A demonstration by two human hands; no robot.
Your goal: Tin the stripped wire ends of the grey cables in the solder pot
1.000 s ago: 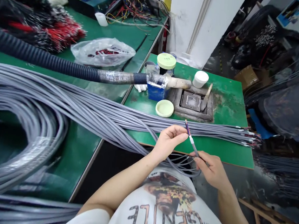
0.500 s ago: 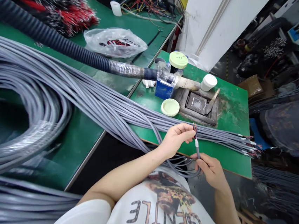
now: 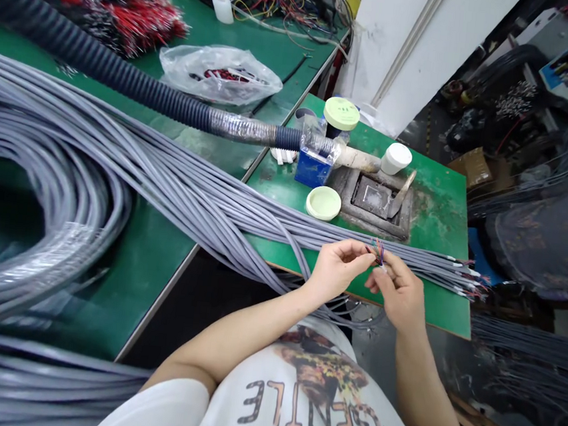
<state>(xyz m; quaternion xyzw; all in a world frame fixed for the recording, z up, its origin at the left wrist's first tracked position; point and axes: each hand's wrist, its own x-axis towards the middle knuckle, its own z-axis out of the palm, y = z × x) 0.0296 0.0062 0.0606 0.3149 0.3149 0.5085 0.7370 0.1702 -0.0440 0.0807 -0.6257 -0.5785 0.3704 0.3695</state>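
Here we are at the near edge of the green table [image 3: 444, 222], and the coloured wires [image 3: 377, 250] are right between the two hands! The left hand [image 3: 336, 268] has its fingers pinched narrow on the strands; the right hand [image 3: 401, 294] has its fingers closed round the cable end [image 3: 384, 268] just below. Outer jacket off, that part looks done; the strands are bare of it but spread, so sorting them looks unfinished. Beyond, the grey cables [image 3: 245, 202] lie bundled, their tips showing exposed wires too; how finished those are, I cannot tell.
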